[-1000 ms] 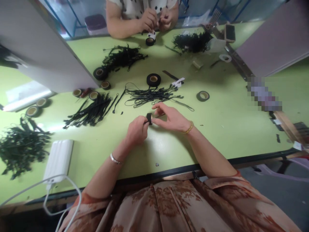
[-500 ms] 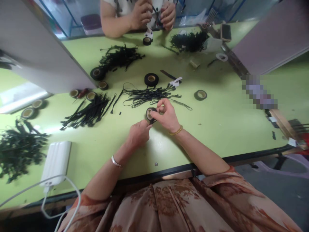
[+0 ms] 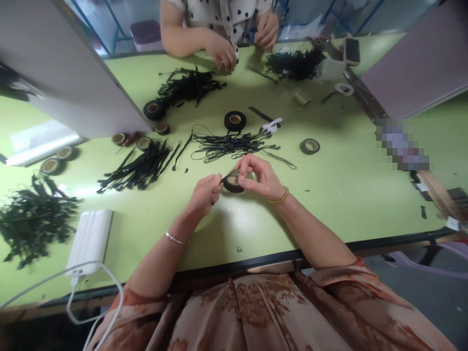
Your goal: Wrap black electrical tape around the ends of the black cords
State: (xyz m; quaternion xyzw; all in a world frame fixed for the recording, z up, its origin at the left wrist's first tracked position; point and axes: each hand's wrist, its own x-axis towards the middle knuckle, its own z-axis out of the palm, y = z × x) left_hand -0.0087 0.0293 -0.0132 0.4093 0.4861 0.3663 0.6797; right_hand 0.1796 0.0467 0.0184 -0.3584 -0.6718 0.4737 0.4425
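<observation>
Between the fingers of my left hand [image 3: 206, 192] is the end of a thin black cable [image 3: 228, 175], which runs across to my right hand [image 3: 260, 176]. The right hand's fingers are curled, with the thumb at the edge of a roll of black tape [image 3: 232, 187] that appears held there above the table. Where the cable ends behind the right fingers is hidden. Just beyond my hands lies a spread bundle of black looped cables [image 3: 234, 145]. A larger black tape roll [image 3: 235, 121] rests behind that bundle.
A second cable bundle [image 3: 141, 168] and several tape rolls [image 3: 50, 166] lie left. A white power bank [image 3: 90, 239] with a white cord is near the front left. Another tape roll [image 3: 310, 146] lies right. Across the green table, a co-worker's hands [image 3: 224, 53] are beside more black cables [image 3: 190, 85].
My left hand has moved slightly left and up, away from the roll. The tape roll has tipped flatter, and the black cable shows between my hands. The co-worker's hands have come down and apart.
</observation>
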